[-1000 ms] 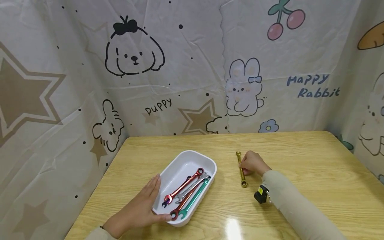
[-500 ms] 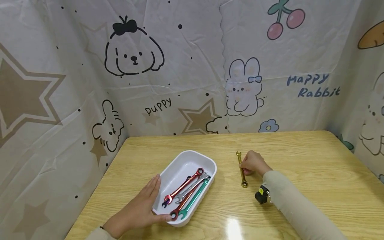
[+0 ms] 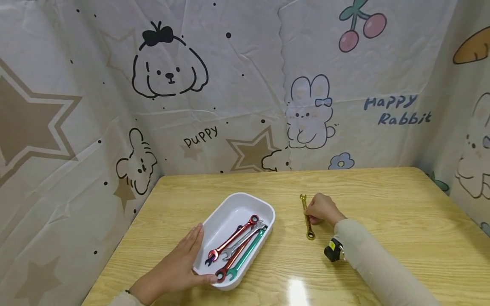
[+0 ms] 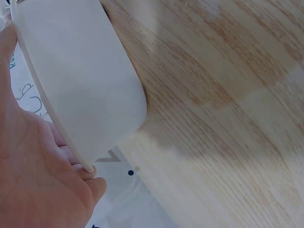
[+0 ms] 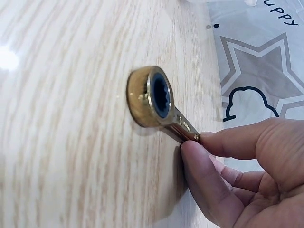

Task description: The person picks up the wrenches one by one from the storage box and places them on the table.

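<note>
In the head view a gold combination wrench (image 3: 307, 217) lies along the table, open end away from me, ring end toward me. My right hand (image 3: 323, 208) pinches the middle of its shaft between thumb and index finger. The right wrist view shows its dark toothed ring end (image 5: 153, 97) close to the tabletop. My left hand (image 3: 177, 261) holds a white plastic tray (image 3: 255, 199) by its near left rim, thumb at the near end, fingers along the side. Inside the tray lie a green wrench (image 3: 248, 251), a silver wrench (image 3: 243, 241) and red ones (image 3: 232, 238), partly overlapping.
A black device with a yellow label (image 3: 333, 250) sits at my right wrist. The wooden table (image 3: 371, 191) ends at a printed cloth backdrop (image 3: 245, 93) behind and on both sides. A bright reflection shows near the table's front.
The head view has shifted very slightly. Both hands keep their places, the right on the gold wrench and the left on the tray.
</note>
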A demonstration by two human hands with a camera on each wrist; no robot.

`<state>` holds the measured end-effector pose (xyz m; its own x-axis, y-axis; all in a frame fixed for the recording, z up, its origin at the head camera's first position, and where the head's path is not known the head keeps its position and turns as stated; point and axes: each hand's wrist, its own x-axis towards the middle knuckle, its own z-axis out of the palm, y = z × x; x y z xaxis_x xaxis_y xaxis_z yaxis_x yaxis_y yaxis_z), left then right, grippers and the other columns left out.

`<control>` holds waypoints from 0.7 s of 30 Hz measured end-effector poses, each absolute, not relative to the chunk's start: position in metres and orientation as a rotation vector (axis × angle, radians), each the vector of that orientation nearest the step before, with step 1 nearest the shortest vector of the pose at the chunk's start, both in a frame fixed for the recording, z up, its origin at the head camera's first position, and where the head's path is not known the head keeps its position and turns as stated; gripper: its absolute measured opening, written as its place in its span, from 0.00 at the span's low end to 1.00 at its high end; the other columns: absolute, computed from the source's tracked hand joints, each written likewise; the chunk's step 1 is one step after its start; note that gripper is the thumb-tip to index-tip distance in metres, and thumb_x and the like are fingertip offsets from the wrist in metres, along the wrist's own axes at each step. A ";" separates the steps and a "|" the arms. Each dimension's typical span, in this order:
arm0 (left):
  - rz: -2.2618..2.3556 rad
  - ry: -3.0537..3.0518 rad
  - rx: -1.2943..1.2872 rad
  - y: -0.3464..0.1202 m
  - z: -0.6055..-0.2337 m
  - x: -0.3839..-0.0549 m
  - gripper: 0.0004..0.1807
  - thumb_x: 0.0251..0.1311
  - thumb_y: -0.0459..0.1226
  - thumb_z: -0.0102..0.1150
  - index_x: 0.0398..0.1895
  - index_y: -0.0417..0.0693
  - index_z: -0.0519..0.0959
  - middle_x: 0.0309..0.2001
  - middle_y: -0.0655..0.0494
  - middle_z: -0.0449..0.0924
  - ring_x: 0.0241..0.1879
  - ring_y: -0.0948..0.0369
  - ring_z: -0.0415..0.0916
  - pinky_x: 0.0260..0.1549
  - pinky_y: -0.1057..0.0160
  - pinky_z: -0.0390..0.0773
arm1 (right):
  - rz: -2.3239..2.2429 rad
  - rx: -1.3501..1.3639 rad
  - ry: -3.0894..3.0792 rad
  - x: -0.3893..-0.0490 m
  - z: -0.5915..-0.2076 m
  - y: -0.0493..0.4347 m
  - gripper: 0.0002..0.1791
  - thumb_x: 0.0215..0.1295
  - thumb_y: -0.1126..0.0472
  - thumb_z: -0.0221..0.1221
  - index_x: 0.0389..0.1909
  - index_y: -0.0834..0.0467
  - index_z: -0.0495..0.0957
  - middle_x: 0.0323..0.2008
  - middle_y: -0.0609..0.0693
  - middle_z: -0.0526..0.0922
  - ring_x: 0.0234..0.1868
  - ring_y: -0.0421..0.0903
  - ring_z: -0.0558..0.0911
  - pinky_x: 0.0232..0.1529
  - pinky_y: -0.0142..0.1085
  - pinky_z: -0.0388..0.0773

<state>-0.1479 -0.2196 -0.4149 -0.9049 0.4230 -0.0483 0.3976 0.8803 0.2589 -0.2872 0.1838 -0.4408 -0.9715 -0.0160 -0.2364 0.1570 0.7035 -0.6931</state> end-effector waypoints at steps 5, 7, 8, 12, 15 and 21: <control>0.377 2.941 0.633 -0.220 -0.415 -0.148 0.68 0.43 0.75 0.54 0.75 0.36 0.44 0.76 0.43 0.37 0.74 0.45 0.40 0.68 0.43 0.53 | -1.074 0.093 2.711 -0.287 -0.440 0.184 0.09 0.57 0.66 0.62 0.19 0.64 0.79 0.13 0.50 0.79 0.13 0.37 0.78 0.18 0.27 0.77; 0.376 2.937 0.630 -0.220 -0.415 -0.148 0.68 0.43 0.75 0.54 0.75 0.37 0.43 0.76 0.43 0.37 0.74 0.46 0.40 0.68 0.44 0.52 | -1.058 0.078 2.710 -0.286 -0.438 0.185 0.10 0.57 0.66 0.62 0.18 0.64 0.79 0.13 0.49 0.78 0.13 0.38 0.77 0.18 0.27 0.76; 0.375 2.936 0.628 -0.220 -0.414 -0.148 0.68 0.43 0.75 0.54 0.75 0.37 0.43 0.76 0.43 0.37 0.74 0.46 0.40 0.68 0.44 0.52 | -1.058 0.074 2.708 -0.286 -0.437 0.186 0.11 0.58 0.65 0.61 0.18 0.64 0.79 0.13 0.49 0.78 0.14 0.38 0.77 0.18 0.28 0.76; 0.371 2.941 0.621 -0.220 -0.414 -0.149 0.69 0.42 0.75 0.54 0.75 0.38 0.43 0.76 0.44 0.37 0.74 0.46 0.40 0.68 0.43 0.53 | -1.067 0.035 2.708 -0.284 -0.427 0.188 0.12 0.60 0.63 0.61 0.19 0.64 0.79 0.15 0.50 0.79 0.16 0.40 0.78 0.21 0.31 0.76; 0.370 2.942 0.614 -0.220 -0.415 -0.150 0.69 0.41 0.75 0.54 0.75 0.38 0.43 0.76 0.43 0.38 0.74 0.46 0.40 0.68 0.43 0.53 | -1.049 -0.013 2.722 -0.285 -0.419 0.188 0.13 0.61 0.61 0.60 0.21 0.65 0.80 0.17 0.51 0.81 0.19 0.42 0.79 0.24 0.34 0.77; 0.362 2.940 0.587 -0.220 -0.418 -0.150 0.69 0.41 0.76 0.55 0.76 0.39 0.43 0.77 0.44 0.38 0.75 0.47 0.40 0.68 0.43 0.52 | -1.090 -0.113 2.708 -0.289 -0.398 0.180 0.13 0.64 0.59 0.60 0.31 0.68 0.80 0.22 0.55 0.81 0.23 0.43 0.81 0.31 0.39 0.83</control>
